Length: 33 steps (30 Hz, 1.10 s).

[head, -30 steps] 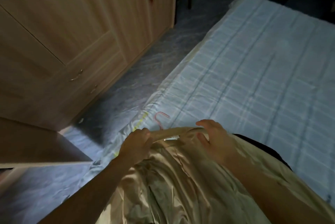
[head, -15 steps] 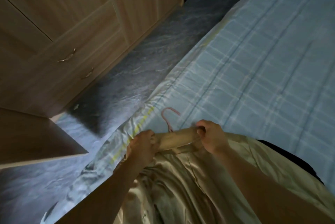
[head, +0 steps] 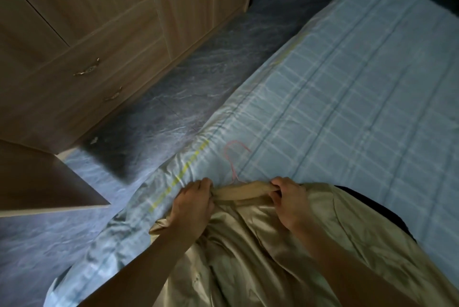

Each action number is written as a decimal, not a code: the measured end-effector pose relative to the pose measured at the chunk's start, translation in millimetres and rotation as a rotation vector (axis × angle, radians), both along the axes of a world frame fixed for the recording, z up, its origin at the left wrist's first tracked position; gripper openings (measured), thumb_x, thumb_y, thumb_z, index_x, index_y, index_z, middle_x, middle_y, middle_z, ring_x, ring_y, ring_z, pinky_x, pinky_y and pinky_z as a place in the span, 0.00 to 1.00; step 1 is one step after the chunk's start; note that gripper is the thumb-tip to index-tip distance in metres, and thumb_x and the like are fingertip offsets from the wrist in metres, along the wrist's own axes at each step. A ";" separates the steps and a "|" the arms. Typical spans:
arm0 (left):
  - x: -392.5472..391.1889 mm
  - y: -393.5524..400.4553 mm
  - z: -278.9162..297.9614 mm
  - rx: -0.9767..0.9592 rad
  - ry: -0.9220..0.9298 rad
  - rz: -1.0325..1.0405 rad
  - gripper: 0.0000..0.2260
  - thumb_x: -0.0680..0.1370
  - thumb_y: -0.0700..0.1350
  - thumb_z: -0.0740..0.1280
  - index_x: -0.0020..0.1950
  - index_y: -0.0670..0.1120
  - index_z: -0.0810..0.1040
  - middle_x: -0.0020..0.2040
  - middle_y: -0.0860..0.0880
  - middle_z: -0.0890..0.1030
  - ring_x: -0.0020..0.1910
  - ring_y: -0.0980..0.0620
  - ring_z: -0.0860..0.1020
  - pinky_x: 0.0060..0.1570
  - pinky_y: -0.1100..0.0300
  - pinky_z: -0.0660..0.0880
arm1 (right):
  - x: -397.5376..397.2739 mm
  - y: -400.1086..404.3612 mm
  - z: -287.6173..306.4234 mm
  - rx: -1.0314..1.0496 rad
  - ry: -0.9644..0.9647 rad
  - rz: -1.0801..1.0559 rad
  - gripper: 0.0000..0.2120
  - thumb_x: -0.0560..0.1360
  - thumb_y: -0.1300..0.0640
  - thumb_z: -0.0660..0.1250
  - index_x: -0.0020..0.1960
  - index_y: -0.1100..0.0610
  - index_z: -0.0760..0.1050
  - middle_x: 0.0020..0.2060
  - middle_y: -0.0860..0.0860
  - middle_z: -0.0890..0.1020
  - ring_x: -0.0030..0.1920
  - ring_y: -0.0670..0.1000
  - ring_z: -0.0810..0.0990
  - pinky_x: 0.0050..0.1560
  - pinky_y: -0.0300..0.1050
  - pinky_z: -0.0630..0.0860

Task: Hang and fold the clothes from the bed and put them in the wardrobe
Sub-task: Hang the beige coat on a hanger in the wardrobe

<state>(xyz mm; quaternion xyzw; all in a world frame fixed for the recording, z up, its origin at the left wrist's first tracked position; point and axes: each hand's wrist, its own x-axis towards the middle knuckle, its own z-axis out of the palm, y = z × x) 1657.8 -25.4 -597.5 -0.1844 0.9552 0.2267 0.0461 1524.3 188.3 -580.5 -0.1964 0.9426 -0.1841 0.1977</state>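
On the far left stands the wooden wardrobe (head: 104, 41), doors closed, with 2 drawer handles on its lower front. A strip of dark floor (head: 173, 98) separates it from the bed (head: 360, 88), which fills the right side under a pale blue checked sheet.

My left hand (head: 193, 197) is curled tight around the left end of a beige satin garment (head: 248, 252), pinching its top band. That band (head: 242, 189) runs straight across between my 2 hands, its long axis left to right, roughly level with the bed's near edge. Just above the band's middle, a thin pink hanger hook (head: 234, 157) pokes out onto the sheet, pointing away from me; the hanger's shoulders are hidden, so I judge them to be inside the fabric but cannot confirm it.

My right hand (head: 289, 198) grips the band's right end, fingers folded over it. Both hands sit about equally near the hook, the left slightly closer. The rest of the garment trails back toward me over the mattress. A dark cloth (head: 372, 205) peeks from beneath it on the right.

The wardrobe lies to my left, so carrying the garment there likely means lifting by the hook.
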 end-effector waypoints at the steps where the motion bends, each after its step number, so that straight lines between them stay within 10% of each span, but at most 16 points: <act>1: 1.0 -1.4 8.5 0.002 0.041 0.022 0.15 0.67 0.43 0.75 0.51 0.49 0.76 0.41 0.49 0.80 0.41 0.45 0.80 0.37 0.53 0.77 | 0.0 1.4 8.6 -0.020 -0.004 0.003 0.06 0.76 0.59 0.68 0.52 0.56 0.78 0.45 0.53 0.80 0.45 0.54 0.80 0.49 0.51 0.77; 11: 23.0 -9.6 158.6 0.002 0.431 0.051 0.14 0.70 0.54 0.59 0.55 0.54 0.69 0.44 0.45 0.82 0.38 0.41 0.82 0.34 0.52 0.77 | 22.0 20.5 168.4 -0.331 0.225 0.070 0.07 0.73 0.63 0.72 0.50 0.54 0.80 0.41 0.49 0.80 0.41 0.47 0.78 0.46 0.37 0.71; 28: 204.5 77.3 473.4 -0.264 0.809 0.018 0.13 0.71 0.48 0.70 0.54 0.52 0.73 0.45 0.50 0.81 0.43 0.44 0.81 0.38 0.51 0.76 | 196.5 113.8 458.8 -0.693 0.628 0.142 0.07 0.71 0.58 0.75 0.47 0.51 0.79 0.40 0.45 0.82 0.42 0.45 0.80 0.46 0.46 0.77; 33: 259.9 89.0 538.8 -0.369 0.931 0.080 0.17 0.70 0.42 0.77 0.53 0.50 0.74 0.48 0.51 0.78 0.43 0.46 0.80 0.37 0.51 0.77 | 236.9 115.4 513.9 -0.809 0.719 0.188 0.06 0.73 0.56 0.73 0.46 0.48 0.78 0.39 0.40 0.79 0.42 0.40 0.77 0.43 0.32 0.72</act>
